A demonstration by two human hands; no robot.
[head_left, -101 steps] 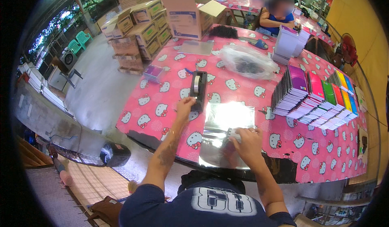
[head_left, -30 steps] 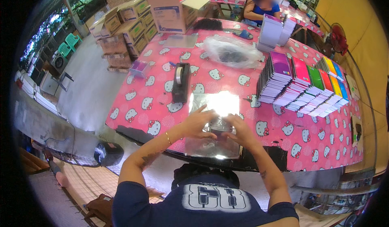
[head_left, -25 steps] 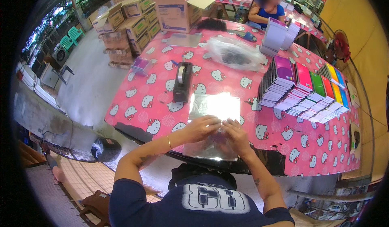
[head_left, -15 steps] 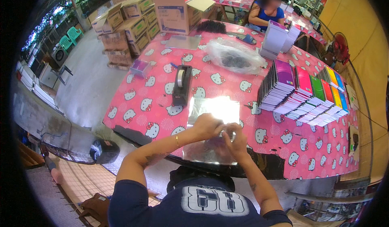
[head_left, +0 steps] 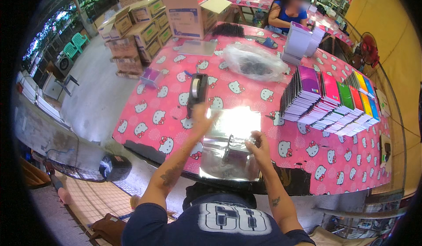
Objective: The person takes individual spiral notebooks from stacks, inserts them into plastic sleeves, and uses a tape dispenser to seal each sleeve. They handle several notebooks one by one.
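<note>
One small dark-edged item (head_left: 238,145) left of right hand (head_left: 258,143) pinching it; left hand (head_left: 203,116) blurred, grip unclear.

Half a second ago the hands met over the shiny sheet (head_left: 214,162); now they are well apart. The left hand (head_left: 203,113) has swung away to the near end of the dispenser (head_left: 196,92), blurred by motion. The right hand (head_left: 259,145) now holds the small dark-edged thing (head_left: 238,146) alone, and more of it shows than before.

silvery sheet (head_left: 237,125) — glossy, smooth
</note>
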